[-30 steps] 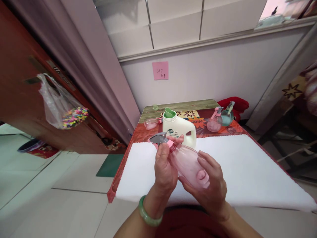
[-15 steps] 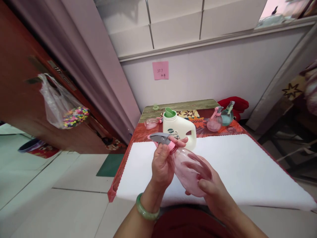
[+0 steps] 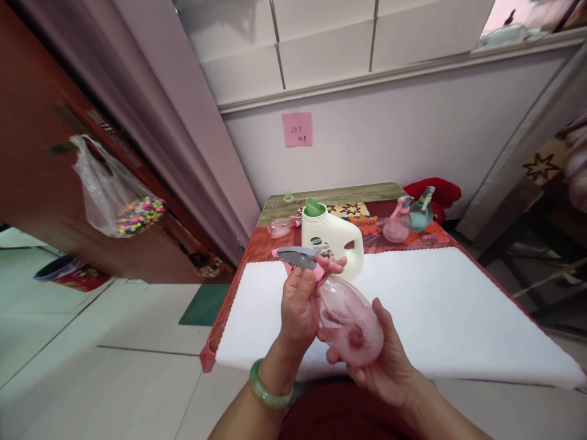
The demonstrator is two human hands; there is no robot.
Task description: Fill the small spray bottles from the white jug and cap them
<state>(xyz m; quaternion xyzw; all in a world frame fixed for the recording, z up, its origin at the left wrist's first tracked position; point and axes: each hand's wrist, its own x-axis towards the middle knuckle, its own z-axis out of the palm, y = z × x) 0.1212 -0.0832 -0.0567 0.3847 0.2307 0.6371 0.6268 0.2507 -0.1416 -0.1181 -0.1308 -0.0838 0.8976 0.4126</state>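
Note:
A clear pink spray bottle (image 3: 351, 318) with a grey and pink trigger head is held tilted over the white cloth (image 3: 440, 311), its head up and to the left. My left hand (image 3: 300, 302) is closed around the neck just below the trigger head. The round body rests in my right hand (image 3: 383, 360), whose fingers curl under and behind it while the thumb stands up along the side. Right behind the spray head stands a cream jug (image 3: 332, 232) with its green-rimmed mouth uncapped. Some of my right fingers are hidden behind the bottle.
Another pink spray bottle (image 3: 280, 228) lies at the table's back left. A second pink one (image 3: 397, 226) and a teal one (image 3: 420, 215) stand at the back right. A green cap (image 3: 288, 197) sits near the far edge. A plastic bag (image 3: 119, 201) hangs from the door.
My right hand has shifted lower round the bottle's body, its thumb moving from the front to the side. The bottle has turned slightly, while my left hand keeps its grip on the neck.

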